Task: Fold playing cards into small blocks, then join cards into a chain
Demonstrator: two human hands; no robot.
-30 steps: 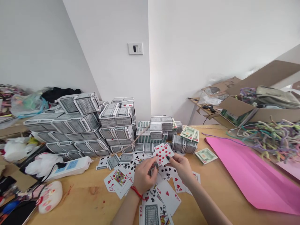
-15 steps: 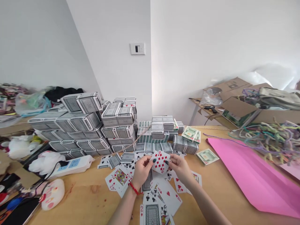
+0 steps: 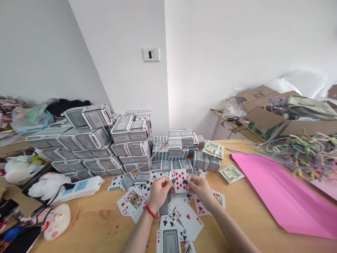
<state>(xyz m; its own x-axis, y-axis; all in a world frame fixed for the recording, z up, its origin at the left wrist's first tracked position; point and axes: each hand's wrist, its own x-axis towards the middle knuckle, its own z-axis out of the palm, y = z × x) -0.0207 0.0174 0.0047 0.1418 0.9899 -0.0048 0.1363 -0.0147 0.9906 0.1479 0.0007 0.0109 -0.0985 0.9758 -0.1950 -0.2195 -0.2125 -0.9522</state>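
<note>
Head view: we see the left hand point(image 3: 158, 194) and right hand point(image 3: 201, 189), each grip pinched on opposite edges of the ten of diamonds point(image 3: 179, 182), presumably keeping it level above loose cards point(image 3: 188, 218) on the counter point(image 3: 92, 232), with card-back blocks point(image 3: 92, 137) stacked behind, likely to save space.

Left hand point(image 3: 158, 193), right hand point(image 3: 202, 191), both pinching — dark-nailed thumbs point(image 3: 169, 185) close together, forearms point(image 3: 231, 225) angled inward

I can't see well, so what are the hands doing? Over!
Left hand, right hand: both gripping ten of diamonds. Loose cards strewn on table. Card stacks behind.
</note>
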